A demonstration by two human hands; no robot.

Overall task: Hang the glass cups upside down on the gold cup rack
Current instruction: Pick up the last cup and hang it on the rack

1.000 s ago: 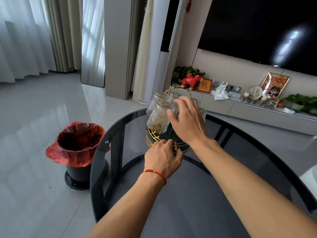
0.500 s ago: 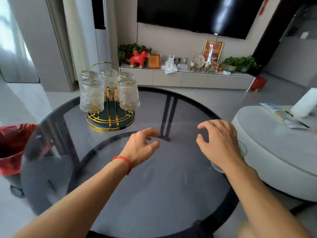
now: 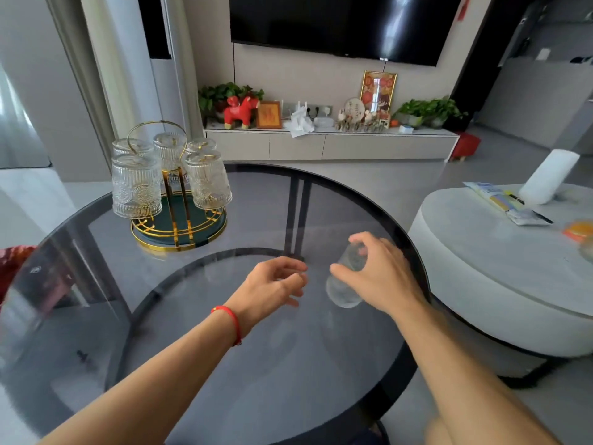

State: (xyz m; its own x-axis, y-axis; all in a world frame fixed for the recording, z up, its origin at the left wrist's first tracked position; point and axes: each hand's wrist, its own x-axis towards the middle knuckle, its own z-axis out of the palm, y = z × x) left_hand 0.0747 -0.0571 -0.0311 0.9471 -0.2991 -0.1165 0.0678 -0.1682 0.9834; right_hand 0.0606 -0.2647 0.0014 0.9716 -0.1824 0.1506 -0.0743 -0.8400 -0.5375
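The gold cup rack [image 3: 178, 231] with a green round base stands at the far left of the dark glass table [image 3: 205, 364]. Several ribbed glass cups hang on it upside down, among them a front left cup [image 3: 135, 186] and a front right cup [image 3: 208, 180]. My right hand [image 3: 380, 273] is shut on another glass cup [image 3: 345, 285], tilted and blurred, above the table's right side. My left hand [image 3: 272, 285] hovers just left of it, fingers apart, holding nothing. A red string circles my left wrist.
A round pale side table [image 3: 475, 268] with a white roll [image 3: 548, 176] and papers adjoins the right edge. A red-bagged bin [image 3: 12, 268] shows at the far left. A TV cabinet [image 3: 330, 144] with ornaments runs along the back wall.
The view has swung right from the rack to the table's middle. My right hand has closed on a cup at the right edge and lifted it leftward; my left hand stays nearby.
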